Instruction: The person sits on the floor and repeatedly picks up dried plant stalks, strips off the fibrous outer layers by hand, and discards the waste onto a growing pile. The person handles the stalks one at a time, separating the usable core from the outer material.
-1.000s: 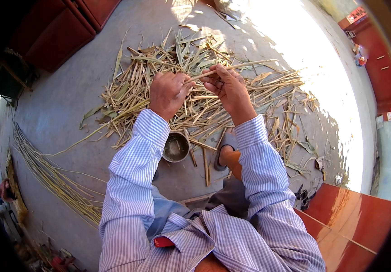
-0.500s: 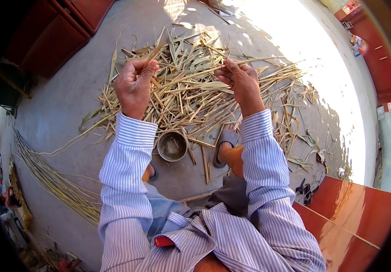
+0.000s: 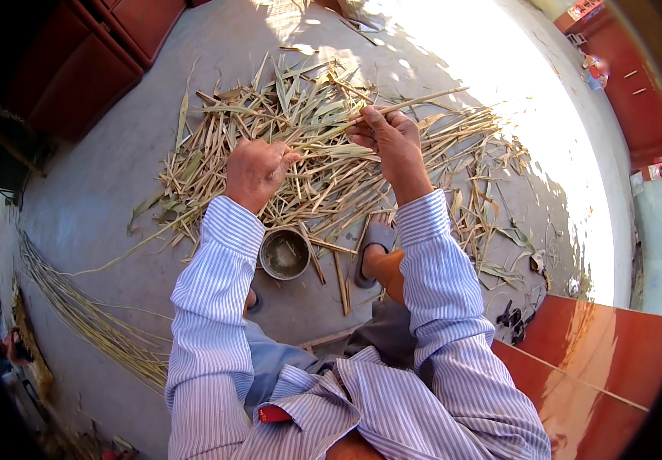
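Note:
My right hand [image 3: 392, 146] pinches a long tan reed stalk [image 3: 434, 96] between thumb and fingers, and the stalk's far end points up to the right. Lower and to the left, my left hand [image 3: 258, 172] is closed in a fist, its back toward me, where the other part of the stalk runs to it. Most of what lies inside that fist is hidden. Under both hands spreads a heap of dry stalk pieces and leaf sheaths [image 3: 331, 180].
A round metal bowl [image 3: 285, 254] stands between my feet, near a sandal [image 3: 369, 257]. Long thin stems [image 3: 93, 314] lie in a bundle at the left. Red furniture [image 3: 78, 69] fills the upper left, and a shiny red surface [image 3: 576, 360] is at the lower right.
My left hand has moved down and to the right, turning from a raised pinch into a fist. The dry strip above it no longer shows. My right hand has shifted slightly left.

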Tool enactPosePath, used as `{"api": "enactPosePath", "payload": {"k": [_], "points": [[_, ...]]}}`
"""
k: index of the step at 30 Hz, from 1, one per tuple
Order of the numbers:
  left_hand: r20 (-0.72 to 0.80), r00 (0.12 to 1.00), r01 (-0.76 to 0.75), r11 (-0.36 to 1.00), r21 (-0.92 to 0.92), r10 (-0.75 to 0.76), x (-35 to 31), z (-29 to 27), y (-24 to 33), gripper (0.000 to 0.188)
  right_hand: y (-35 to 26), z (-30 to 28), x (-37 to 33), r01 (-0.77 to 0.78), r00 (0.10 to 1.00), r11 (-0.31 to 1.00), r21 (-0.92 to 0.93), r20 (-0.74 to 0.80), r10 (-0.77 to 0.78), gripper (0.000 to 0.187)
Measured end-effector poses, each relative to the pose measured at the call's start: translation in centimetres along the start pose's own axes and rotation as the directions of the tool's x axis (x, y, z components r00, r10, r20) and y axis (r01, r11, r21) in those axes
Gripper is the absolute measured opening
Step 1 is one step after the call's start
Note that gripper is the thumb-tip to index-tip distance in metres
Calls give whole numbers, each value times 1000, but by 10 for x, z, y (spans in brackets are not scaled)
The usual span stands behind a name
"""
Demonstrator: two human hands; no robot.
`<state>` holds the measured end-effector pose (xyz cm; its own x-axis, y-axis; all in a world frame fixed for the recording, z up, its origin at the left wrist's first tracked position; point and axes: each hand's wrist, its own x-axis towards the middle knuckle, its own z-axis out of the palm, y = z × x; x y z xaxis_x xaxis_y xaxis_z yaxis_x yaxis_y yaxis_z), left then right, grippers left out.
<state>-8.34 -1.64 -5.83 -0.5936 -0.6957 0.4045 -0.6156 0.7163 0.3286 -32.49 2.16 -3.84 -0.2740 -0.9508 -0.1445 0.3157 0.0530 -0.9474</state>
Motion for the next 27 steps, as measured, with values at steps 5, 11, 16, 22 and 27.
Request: {"api": "enactPosePath", "payload": {"k": [5, 11, 16, 22, 27], "points": [[-40, 999, 42, 979, 200, -35, -3, -32, -29, 20, -14, -38, 12, 95, 982, 990, 100, -175, -77, 24], [145, 980, 150, 984, -91, -136, -3, -10, -18, 20, -9, -29, 4, 68, 994, 993, 94, -88, -60, 23], [31, 957, 256, 786, -563, -289, 21, 25, 50, 26, -14, -9, -16, -25, 998, 997, 70, 64, 20, 24], [159, 945, 307, 598, -741, -287, 34, 45, 66, 20, -22, -33, -22, 12, 998, 998, -58, 64, -8, 31], [346, 887, 434, 295, -851, -306, 44, 50, 75, 19, -25, -42, -24, -9, 994, 997, -79, 104, 17, 33]]}}
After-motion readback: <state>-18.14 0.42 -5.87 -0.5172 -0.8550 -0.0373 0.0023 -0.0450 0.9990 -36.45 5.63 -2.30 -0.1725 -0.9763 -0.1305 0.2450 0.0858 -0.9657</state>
